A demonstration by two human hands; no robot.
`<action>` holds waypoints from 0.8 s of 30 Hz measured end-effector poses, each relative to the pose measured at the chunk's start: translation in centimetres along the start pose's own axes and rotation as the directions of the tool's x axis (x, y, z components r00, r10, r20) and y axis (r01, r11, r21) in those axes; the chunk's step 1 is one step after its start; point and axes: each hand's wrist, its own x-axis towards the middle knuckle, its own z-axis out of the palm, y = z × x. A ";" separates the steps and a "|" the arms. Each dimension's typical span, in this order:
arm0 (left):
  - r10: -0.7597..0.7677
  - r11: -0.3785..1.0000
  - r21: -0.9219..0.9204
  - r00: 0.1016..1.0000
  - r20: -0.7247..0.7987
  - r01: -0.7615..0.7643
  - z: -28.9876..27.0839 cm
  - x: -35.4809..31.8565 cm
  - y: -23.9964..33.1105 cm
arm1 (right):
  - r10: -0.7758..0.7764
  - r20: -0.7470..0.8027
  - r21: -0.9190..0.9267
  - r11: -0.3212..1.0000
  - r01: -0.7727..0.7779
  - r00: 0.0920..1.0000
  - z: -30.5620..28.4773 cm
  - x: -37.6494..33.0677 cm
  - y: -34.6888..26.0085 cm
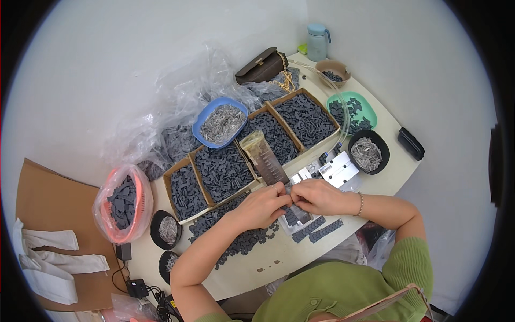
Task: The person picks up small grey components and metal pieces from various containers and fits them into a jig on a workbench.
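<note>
On the cream tabletop [236, 285], a flat silver fixture [299, 215] lies beneath the left hand [263, 205] and right hand [321, 197]; both grips look narrow, contents hidden. Small-piece fitting seems in hand, next calling for fine fingertip alignment. Just beside lie dark-grey ridged strips [326, 229].

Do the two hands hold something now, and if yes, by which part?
It cannot be told: the left hand and the right hand meet at the silvery flat metal fixture, hiding anything small between them.

Small-parts workshop: sectioned trays [202, 180] of grey pieces [222, 170], bowls [214, 144] of pins [221, 122].
</note>
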 end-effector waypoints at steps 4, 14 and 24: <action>-0.001 1.000 -0.026 1.000 0.021 0.001 -0.3 0.3 0.0 | 0.030 0.012 0.038 0.999 -0.030 0.999 -0.2 -0.1 -0.2; -0.047 0.991 -0.130 0.999 -0.025 0.044 -0.1 -0.3 -0.1 | -0.068 -0.050 -0.058 0.996 0.065 0.996 0.5 -0.1 0.2; -0.037 0.997 -0.068 0.995 -0.092 0.031 0.7 -0.1 0.0 | -0.162 0.022 -0.254 0.953 0.163 0.986 0.6 -0.2 0.5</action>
